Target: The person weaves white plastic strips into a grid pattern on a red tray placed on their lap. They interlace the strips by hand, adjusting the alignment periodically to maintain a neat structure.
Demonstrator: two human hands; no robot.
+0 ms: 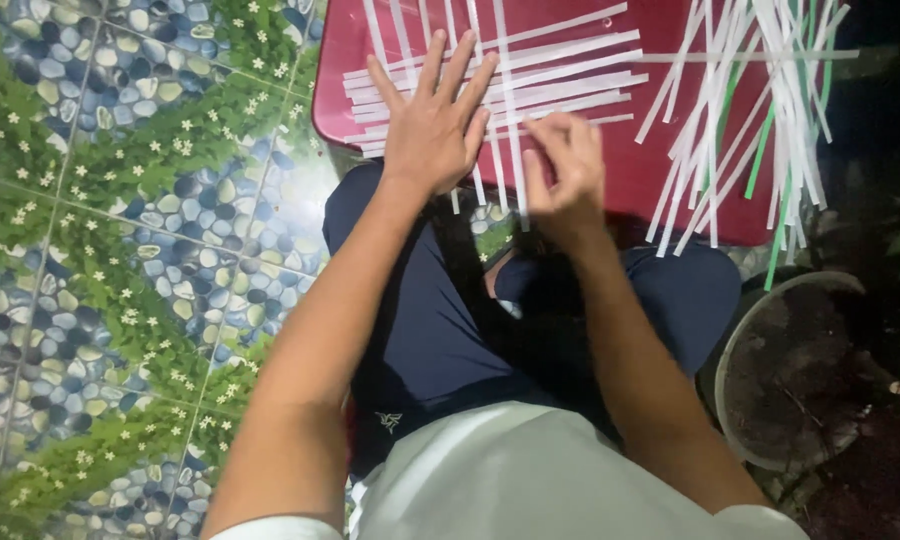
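Observation:
A red plastic board (660, 160) rests across my lap. Several white strips (560, 70) lie crossed on it in a partly woven mat. My left hand (432, 125) lies flat with fingers spread, pressing the left part of the mat down. My right hand (562, 170) pinches a vertical white strip (513, 150) at the mat's lower edge, fingers curled around it.
A loose pile of white and green strips (760, 110) fans over the board's right side. A round grey pot (770, 300) with dark soil sits at my right knee. The floor (120, 230) to the left is tiled with a pebble and leaf pattern.

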